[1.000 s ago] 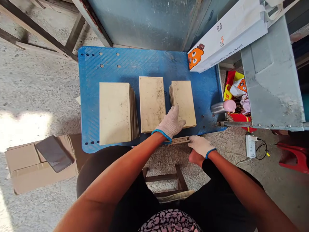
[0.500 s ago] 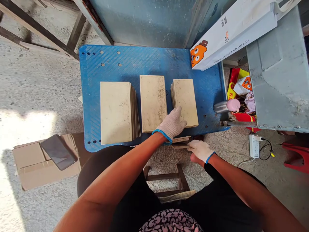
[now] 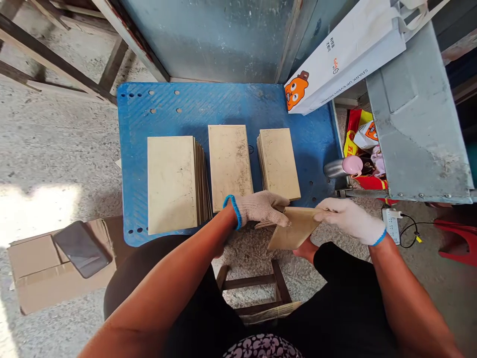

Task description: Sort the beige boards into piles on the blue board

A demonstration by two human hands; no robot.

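Both my gloved hands hold a tilted beige tile [image 3: 294, 228] above the front edge of a blue plastic pallet [image 3: 223, 104]. My left hand [image 3: 261, 209] grips the tile's left part, and my right hand [image 3: 348, 221] grips its right end. Three stacks of beige tiles stand on the pallet: a left stack [image 3: 171, 184], a middle stack [image 3: 229, 164] and a right stack [image 3: 279, 161]. Just behind my left hand, a thin edge of another tile [image 3: 266, 223] shows, mostly hidden.
A smartphone [image 3: 82, 248] lies on flattened cardboard [image 3: 37, 268] at the left. A wooden stool [image 3: 257, 283] stands between my legs. To the right are a steel flask [image 3: 341, 168], a white paper bag [image 3: 346, 59], a grey metal panel [image 3: 417, 124] and a power strip [image 3: 391, 223].
My right hand has lifted a tile from the low pile and swung it up to the right. My left hand has left the right stack and closed on the same tile.
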